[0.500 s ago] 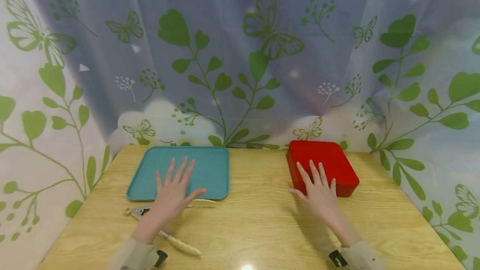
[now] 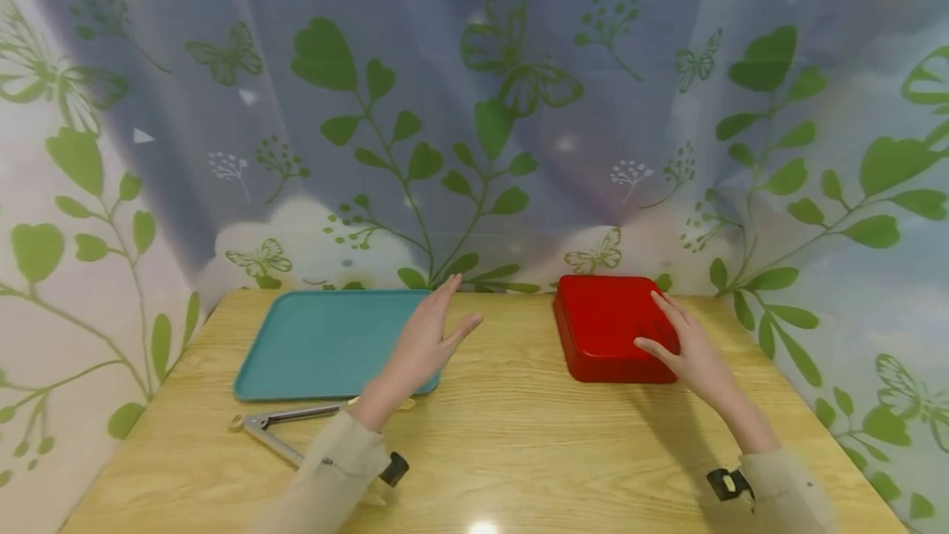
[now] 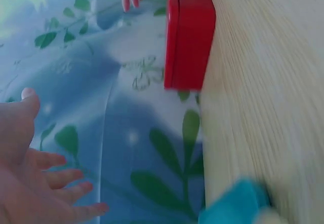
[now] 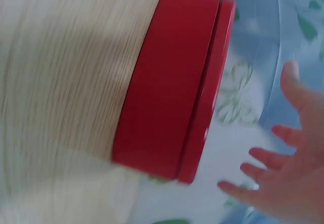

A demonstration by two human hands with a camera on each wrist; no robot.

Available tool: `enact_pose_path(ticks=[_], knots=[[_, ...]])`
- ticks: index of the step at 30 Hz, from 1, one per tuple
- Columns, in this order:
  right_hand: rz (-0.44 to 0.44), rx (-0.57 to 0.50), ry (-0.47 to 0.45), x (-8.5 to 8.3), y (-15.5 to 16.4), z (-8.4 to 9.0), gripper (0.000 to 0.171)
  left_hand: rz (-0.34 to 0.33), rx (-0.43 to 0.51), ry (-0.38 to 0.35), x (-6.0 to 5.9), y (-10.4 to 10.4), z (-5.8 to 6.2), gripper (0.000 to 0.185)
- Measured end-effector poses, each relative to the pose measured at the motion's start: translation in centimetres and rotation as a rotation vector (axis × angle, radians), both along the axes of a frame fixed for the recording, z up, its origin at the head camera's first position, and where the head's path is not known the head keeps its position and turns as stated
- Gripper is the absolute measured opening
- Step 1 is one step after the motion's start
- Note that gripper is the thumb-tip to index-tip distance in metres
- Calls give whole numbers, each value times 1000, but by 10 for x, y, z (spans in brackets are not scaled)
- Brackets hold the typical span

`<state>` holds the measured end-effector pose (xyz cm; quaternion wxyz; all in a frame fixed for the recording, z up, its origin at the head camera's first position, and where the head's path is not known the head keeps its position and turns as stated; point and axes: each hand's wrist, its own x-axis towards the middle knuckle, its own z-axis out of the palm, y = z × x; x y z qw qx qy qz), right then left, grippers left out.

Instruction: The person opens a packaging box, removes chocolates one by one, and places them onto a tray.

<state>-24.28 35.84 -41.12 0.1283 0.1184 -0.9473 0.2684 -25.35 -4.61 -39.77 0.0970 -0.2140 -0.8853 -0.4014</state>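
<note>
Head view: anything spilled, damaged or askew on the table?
Nothing stands out. The tray and red box sit flat with no visible spill or damage; the tongs lie spread in front of the tray, partly hidden by the left sleeve.

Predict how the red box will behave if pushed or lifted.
The red box seems stiff, given its straight walls. Low and broad, it probably won't tip or roll when pushed. The seam near its top suggests a lid, which might lift off alone.
</note>
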Motion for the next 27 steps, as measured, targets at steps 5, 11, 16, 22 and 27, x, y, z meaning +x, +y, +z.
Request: enact_pose_path(ticks=[5,11,16,22,27], knots=[[39,-65,-87,-7,27,-4,95,-28,67,-28,-17,45,-3,80],[41,-129,-199,-9,41,-15,104,-72,92,-97,-30,98,-28,87],[29,-182,-273,-10,45,-19,103,-111,41,-173,-31,132,-50,97],[-4,-134,-289,-10,50,-23,96,-142,-23,-202,-30,160,-65,103],[-19,-155,-296,-9,49,-24,95,-136,-41,-185,-31,171,-66,95]])
